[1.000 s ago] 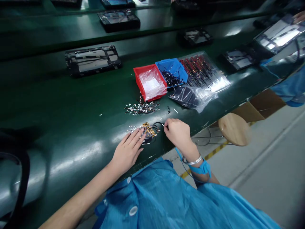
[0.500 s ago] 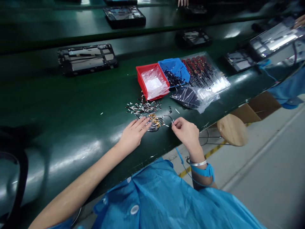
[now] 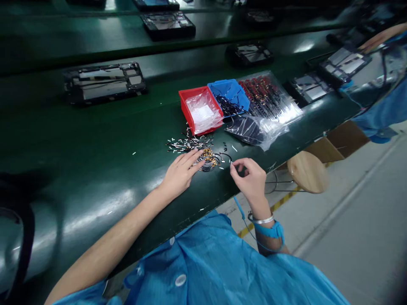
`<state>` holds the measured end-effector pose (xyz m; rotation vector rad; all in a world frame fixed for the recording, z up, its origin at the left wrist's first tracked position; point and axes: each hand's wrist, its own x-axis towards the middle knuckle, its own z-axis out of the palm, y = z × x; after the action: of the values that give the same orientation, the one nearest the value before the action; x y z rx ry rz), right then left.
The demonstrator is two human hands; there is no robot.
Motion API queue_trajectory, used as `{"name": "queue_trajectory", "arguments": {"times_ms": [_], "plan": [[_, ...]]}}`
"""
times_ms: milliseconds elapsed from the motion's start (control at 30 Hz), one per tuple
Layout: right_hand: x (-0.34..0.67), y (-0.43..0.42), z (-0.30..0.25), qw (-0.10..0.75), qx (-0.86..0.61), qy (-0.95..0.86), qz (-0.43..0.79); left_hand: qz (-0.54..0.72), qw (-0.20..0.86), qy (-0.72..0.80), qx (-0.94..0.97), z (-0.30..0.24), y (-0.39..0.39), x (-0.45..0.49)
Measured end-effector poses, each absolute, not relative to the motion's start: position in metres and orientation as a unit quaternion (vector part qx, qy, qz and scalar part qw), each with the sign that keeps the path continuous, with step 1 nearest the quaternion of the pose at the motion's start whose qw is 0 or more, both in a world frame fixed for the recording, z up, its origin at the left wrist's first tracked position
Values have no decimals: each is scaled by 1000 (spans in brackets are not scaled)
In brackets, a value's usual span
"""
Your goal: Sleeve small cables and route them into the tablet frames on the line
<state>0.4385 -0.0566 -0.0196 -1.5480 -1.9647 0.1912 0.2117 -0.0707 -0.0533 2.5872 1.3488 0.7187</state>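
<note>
My left hand [image 3: 180,171] lies flat with fingers outstretched, its fingertips on the left side of a pile of short black cables with gold ends [image 3: 210,158]. My right hand [image 3: 249,176] pinches the white-tipped end of a thin black cable [image 3: 226,155] between thumb and forefinger. That cable curves back toward the pile. Just beyond my left hand is a second heap of dark cables with white tips [image 3: 182,145]. A few white slivers and small black bits lie near my right fingertips.
A red bin [image 3: 185,111] with clear plastic bags adjoins a blue bin [image 3: 244,98] of black cables. Beside them are a plastic bag [image 3: 259,129] and a tray of red parts [image 3: 265,93]. Open device frames [image 3: 106,82] sit farther back. A co-worker's hand [image 3: 383,36] is at the far right.
My right forefinger has lifted and curved, and the cable end at its tip shows more clearly. My left hand stays on the pile. The device frames have shifted left in view.
</note>
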Motion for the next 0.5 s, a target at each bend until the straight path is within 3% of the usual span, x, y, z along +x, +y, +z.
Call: {"name": "queue_trajectory", "arguments": {"times_ms": [100, 233, 333, 500], "plan": [[440, -60, -25, 317, -565, -762, -30, 329, 36, 444, 833, -49, -72, 204], [440, -65, -32, 255, -579, -762, -136, 386, -20, 526, 757, -35, -61, 153], [439, -66, -30, 218, -567, -784, -128, 400, -55, 673, 620, -28, -38, 84], [430, -30, -13, 244, -495, -831, -75, 457, 21, 821, 341, -17, 10, -25]]}}
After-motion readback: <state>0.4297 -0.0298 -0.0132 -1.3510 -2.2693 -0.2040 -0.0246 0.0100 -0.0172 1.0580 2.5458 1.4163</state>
